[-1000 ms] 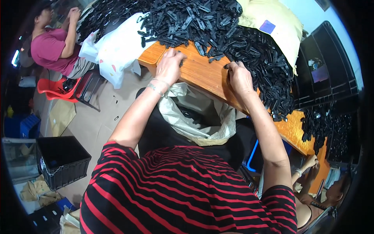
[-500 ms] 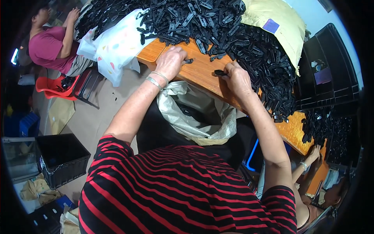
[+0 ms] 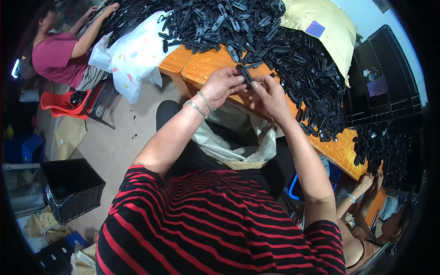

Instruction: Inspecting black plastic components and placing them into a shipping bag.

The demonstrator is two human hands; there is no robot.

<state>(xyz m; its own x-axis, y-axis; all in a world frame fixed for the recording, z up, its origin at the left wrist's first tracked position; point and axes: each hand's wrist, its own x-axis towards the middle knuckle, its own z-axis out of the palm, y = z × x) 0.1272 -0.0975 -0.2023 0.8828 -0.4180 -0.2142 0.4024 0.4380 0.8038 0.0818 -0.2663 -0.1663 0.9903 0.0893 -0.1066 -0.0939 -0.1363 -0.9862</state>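
Between both hands, over the table's near edge, is a slim black plastic clip-like part [image 3: 245, 74]. My left hand [image 3: 223, 85] pinches it from the left, and my right hand [image 3: 270, 97] grips its near end with thumb and fingers. Some of the right fingers are hidden behind the hand. A large heap of similar black plastic parts [image 3: 229, 20] covers the wooden table [image 3: 206, 64] just beyond. Below my hands, an open white woven sack [image 3: 215, 149] rests at my lap, with dark parts showing inside.
A pale yellow sack [image 3: 321, 18] lies on the heap at the right. A white patterned plastic bag [image 3: 133, 59] hangs off the table at the left. Co-workers sit at both sides. A black crate [image 3: 73, 190] and a red chair [image 3: 62, 103] stand on the left floor.
My hands have come together from apart, the left moving right and the right moving left and nearer. Both now meet on one black part. The co-worker at the left has reached farther forward.
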